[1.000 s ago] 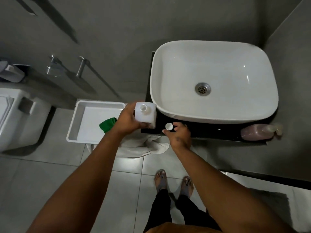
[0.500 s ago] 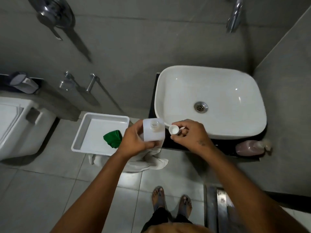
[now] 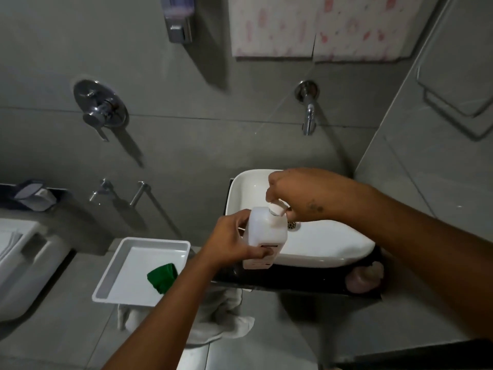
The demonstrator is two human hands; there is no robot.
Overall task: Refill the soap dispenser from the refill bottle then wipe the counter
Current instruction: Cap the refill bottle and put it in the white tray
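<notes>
White plastic fills the middle of your view: the refill bottle (image 3: 265, 236), upright and held in front of the basin (image 3: 320, 247). Your left hand (image 3: 234, 243) wraps its side from nine o'clock, fingers curled round the body. Your right hand (image 3: 296, 194) comes in from two o'clock and pinches the white cap (image 3: 277, 209) right at the bottle's neck; whether the cap is seated you cannot tell. At four o'clock from the bottle, a pink soap dispenser (image 3: 364, 279) lies on the dark counter (image 3: 293, 281), partly hidden by your right forearm. At eight o'clock, a white tray (image 3: 128, 263) holds a green cloth (image 3: 161, 280). On the wall at twelve o'clock sits a chrome spout (image 3: 308, 110).
</notes>
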